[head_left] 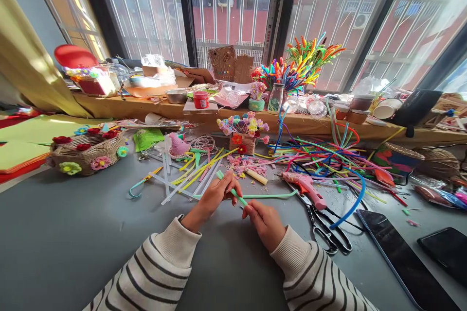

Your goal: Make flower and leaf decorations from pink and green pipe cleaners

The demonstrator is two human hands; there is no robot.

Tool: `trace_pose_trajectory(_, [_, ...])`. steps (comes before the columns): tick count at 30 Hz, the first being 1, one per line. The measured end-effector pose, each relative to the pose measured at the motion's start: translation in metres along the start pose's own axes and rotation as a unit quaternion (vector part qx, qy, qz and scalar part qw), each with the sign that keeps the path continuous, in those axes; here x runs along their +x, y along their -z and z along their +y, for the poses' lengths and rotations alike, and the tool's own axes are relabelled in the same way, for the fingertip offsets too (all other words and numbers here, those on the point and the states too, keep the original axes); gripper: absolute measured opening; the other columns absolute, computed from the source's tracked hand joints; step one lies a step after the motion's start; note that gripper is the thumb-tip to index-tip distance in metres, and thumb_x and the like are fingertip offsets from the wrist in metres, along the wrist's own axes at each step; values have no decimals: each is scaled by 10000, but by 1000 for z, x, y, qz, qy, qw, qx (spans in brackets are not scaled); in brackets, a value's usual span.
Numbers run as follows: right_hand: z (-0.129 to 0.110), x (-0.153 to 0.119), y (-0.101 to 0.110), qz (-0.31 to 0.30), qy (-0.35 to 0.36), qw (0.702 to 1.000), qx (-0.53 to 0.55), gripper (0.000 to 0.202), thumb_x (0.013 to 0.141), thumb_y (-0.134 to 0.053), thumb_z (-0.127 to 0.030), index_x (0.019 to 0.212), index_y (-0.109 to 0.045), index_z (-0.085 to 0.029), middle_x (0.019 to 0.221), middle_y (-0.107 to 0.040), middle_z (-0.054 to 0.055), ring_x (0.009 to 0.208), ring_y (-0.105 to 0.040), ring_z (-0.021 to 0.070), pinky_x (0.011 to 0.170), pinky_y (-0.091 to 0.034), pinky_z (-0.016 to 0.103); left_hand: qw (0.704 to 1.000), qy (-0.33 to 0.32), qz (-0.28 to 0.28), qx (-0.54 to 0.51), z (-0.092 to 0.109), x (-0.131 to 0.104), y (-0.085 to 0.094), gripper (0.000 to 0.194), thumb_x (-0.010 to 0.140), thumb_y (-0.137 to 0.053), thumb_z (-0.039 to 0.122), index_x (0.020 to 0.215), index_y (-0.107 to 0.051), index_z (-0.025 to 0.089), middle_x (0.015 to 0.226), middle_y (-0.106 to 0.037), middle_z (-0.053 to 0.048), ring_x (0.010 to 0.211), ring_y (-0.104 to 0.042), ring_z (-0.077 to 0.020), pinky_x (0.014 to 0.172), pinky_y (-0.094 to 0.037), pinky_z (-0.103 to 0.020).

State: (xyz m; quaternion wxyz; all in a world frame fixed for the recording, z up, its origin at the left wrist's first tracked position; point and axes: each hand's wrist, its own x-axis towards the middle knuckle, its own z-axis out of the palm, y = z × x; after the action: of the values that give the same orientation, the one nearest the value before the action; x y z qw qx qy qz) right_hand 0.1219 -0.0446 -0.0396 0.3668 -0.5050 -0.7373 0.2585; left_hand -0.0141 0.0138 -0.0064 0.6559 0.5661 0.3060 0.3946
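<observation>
Starting nearest, landmark = pink glue gun (308, 190). To the left of it and closer in: right hand (268, 223), with thumb and fingertips pinched on the near end of a short green strip (238, 197). Farther left, left hand (213, 197), with fingers curled round the same green strip toward its far end, tip poking out beyond. Long axis of the strip on a diagonal: far-left to near-right, end to end between both hands. Right hand closer to the glue gun than left.

To the near right of the glue gun: black phone (404, 257), second dark phone (447, 250) farther right. Just on the near side: scissors (330, 237), with handles toward the wearer. Over by the handles, a bent blue stem (359, 204). Plenty of clutter on that side; bare grey tabletop (233, 272) between the forearms.

Just past the hands, crosswise, close to fouling the fingers: loose pale green stem (272, 197), right end near the glue gun. Slightly beyond and left: beige stick (256, 176). Well left: yellow strips (195, 177), translucent sticks (166, 172).

Beyond the glue gun: tangled stem pile (328, 158); to far left, flower box (242, 145), then woven basket (85, 155). Farthest, on the ledge: bright stem bunch (292, 75), red tub (200, 100).
</observation>
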Motion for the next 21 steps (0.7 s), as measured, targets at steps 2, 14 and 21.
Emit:
trace_pose_trajectory(2, [0,-1,0,26,-2,1000,3,197,757,-383,-291,761,-517,-146,524,-417,-33,461,-360,84,471,-309,186,1000,-9,10,-9,1,0,1,374,764,-293,393,473,-307,159,545,-524,10,436,-443,-76,470,-372,-216])
trace_pose_trajectory(14, [-1,1,-3,2,-28,999,23,214,746,-404,-272,788,-561,-133,516,-488,-20,431,-379,82,428,-290,184,998,-28,46,15,-4,2,2,364,749,-325,377,453,-278,171,483,-478,14,411,-405,-73,424,-351,-205])
trace_pose_trajectory(21, [-2,0,-4,11,12,1000,-3,269,787,-336,-243,732,-588,-166,641,-578,17,597,-502,117,574,-357,208,999,-18,35,23,-2,1,0,371,751,-315,384,448,-273,174,454,-479,14,390,-403,-75,409,-345,-204])
